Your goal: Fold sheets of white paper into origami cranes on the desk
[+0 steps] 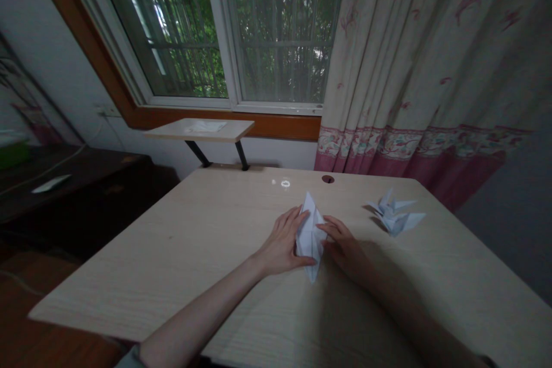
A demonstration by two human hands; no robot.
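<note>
A folded white paper piece (309, 229), long and pointed at both ends, lies on the light wooden table (194, 253). My left hand (282, 244) rests on its left side, thumb under the lower edge and fingers along the paper. My right hand (345, 247) presses its right edge with the fingertips. Both hands pinch the paper between them. To the right, about a hand's width away, two finished white paper cranes (394, 214) lie on the table, untouched.
A small round cable hole (328, 179) sits near the table's far edge. A raised shelf (200, 128) stands behind it under the window (224, 29). A patterned curtain (431, 69) hangs at the right. A dark cabinet (64, 184) stands at the left.
</note>
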